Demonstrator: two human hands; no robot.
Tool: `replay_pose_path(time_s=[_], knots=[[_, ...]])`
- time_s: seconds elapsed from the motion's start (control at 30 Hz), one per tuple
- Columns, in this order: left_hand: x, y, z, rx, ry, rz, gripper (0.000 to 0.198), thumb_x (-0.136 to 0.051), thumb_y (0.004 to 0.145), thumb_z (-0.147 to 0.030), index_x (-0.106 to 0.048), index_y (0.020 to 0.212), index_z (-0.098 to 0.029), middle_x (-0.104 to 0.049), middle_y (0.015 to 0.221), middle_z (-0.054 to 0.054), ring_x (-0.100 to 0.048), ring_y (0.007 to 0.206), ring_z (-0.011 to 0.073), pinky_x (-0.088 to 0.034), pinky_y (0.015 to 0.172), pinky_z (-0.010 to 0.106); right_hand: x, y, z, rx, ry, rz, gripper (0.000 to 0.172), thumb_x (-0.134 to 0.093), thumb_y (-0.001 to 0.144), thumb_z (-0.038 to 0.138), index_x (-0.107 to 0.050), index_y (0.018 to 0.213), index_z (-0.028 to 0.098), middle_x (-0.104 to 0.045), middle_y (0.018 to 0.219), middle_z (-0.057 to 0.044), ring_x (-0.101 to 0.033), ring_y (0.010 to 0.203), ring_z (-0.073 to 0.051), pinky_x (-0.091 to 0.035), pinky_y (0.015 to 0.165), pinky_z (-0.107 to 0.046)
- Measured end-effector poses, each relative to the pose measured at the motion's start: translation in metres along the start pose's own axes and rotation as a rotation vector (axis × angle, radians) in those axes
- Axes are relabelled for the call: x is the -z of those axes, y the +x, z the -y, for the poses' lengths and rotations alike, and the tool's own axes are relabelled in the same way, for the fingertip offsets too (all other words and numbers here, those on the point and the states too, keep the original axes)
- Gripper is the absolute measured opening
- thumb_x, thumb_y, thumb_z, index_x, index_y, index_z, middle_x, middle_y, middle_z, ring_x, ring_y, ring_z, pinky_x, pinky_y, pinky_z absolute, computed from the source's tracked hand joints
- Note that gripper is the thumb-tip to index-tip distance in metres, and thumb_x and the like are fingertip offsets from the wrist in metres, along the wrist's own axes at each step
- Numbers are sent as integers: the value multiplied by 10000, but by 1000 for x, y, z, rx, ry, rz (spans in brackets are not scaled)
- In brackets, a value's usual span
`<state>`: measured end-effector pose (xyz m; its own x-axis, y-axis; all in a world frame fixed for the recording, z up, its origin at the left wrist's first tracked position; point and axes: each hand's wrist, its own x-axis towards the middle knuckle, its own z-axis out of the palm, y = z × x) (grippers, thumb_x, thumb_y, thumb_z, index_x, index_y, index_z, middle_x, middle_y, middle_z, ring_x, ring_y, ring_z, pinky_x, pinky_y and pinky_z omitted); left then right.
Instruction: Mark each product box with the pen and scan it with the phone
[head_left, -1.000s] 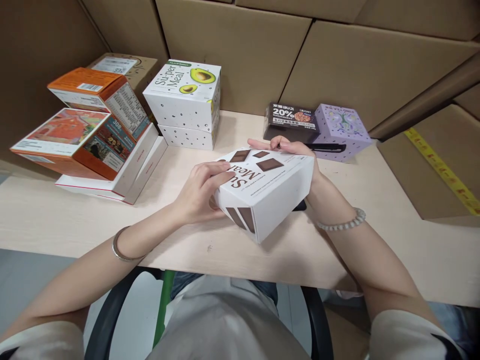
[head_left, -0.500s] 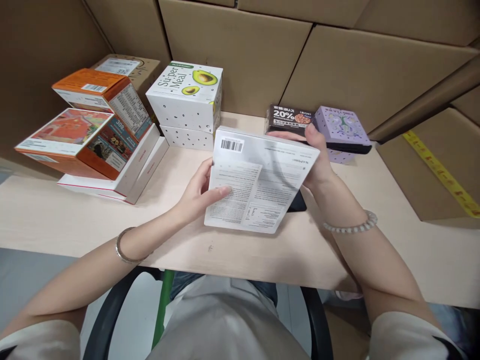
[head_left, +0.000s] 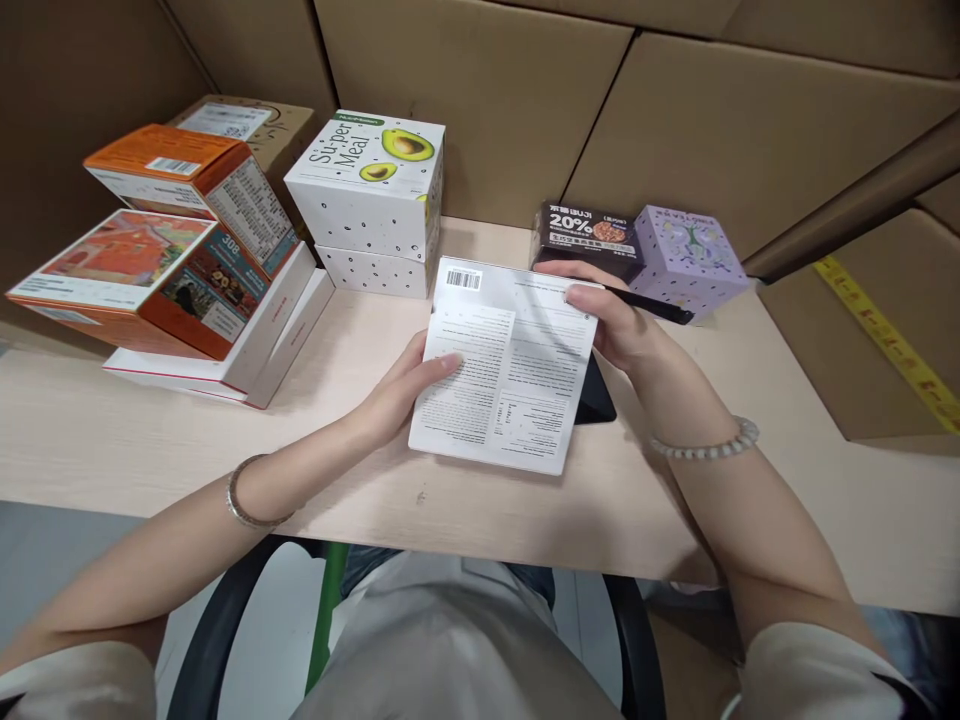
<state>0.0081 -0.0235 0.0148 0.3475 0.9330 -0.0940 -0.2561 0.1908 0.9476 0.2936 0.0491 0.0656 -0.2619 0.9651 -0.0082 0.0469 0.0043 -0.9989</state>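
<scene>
A white box (head_left: 510, 370) is held between both hands above the middle of the table, its printed underside with a barcode facing up. My left hand (head_left: 401, 390) grips its left edge, thumb on the printed face. My right hand (head_left: 611, 320) clasps its right edge and also carries a black pen (head_left: 649, 305) that points right. A dark flat object (head_left: 596, 395) lies on the table under the box.
Behind stand two stacked white avocado boxes (head_left: 371, 200), a black box (head_left: 585, 240) and a lilac box (head_left: 690, 255). Orange boxes (head_left: 161, 250) are piled on flat white boxes (head_left: 255, 345) at left. Cardboard cartons (head_left: 675, 110) wall the wooden table (head_left: 150, 440).
The white box was turned over, from its brown-square top to its printed underside. It has since settled lower and flatter, with my right hand sliding down its right edge.
</scene>
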Motion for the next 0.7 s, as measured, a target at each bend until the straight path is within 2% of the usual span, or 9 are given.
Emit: replay_pose_path(time_s=[0.1,0.27,0.37,0.47,0.53,0.6,0.67,0.7], knots=[[2,4,-3,7,-44,-7,745,-882,854,-604,-640,1466,-254,-754,1454,147,-725,1346,436,-645,1057,590,2,-2,1,-23,-26,60,522,-925,766,605,-837,1191,316,-834,1093,-42,-762,1031,-308,-620,839,-436],[6,10,-2,-68,-27,-35,872,-869,855,-631,-517,1592,-325,-714,1491,108,-731,1306,375,-655,984,508,7,0,-3,-19,-130,231,442,-888,823,592,-858,1171,320,-821,1195,-30,-737,1073,-284,-583,838,-385],[5,8,0,-53,-48,-22,828,-893,822,-661,-567,1501,-317,-700,1482,95,-729,1266,345,-643,965,474,9,-1,0,26,-236,316,428,-852,864,641,-867,1151,324,-827,1188,-31,-729,1058,-275,-563,860,-381],[1,7,2,0,-86,-52,770,-924,794,-622,-593,1391,-267,-735,1340,99,-739,1164,321,-633,930,461,4,-3,7,70,-364,322,407,-825,894,685,-864,1071,320,-837,1126,-33,-724,1027,-278,-554,904,-409],[-1,6,4,36,-104,-76,720,-912,808,-570,-576,1358,-250,-742,1272,102,-742,1112,318,-633,919,481,-1,-4,9,92,-450,227,439,-814,901,727,-830,963,293,-832,1036,-51,-724,969,-279,-554,893,-427],[-3,6,5,63,-105,-96,660,-880,829,-539,-558,1325,-247,-738,1241,101,-742,1087,323,-635,910,505,-5,-3,7,133,-498,14,490,-795,908,770,-754,881,282,-816,941,-60,-726,906,-276,-552,865,-437],[-3,7,6,79,-88,-111,600,-843,855,-532,-547,1292,-247,-730,1218,92,-740,1079,325,-636,898,516,-6,-1,3,184,-457,-236,494,-746,948,787,-699,924,296,-794,882,-43,-714,825,-259,-547,830,-434],[-3,7,7,83,-79,-119,581,-831,865,-537,-545,1280,-249,-727,1206,85,-739,1074,323,-636,888,514,-5,1,2,175,-390,-269,474,-705,981,787,-685,995,313,-781,875,-25,-699,786,-243,-542,810,-425]])
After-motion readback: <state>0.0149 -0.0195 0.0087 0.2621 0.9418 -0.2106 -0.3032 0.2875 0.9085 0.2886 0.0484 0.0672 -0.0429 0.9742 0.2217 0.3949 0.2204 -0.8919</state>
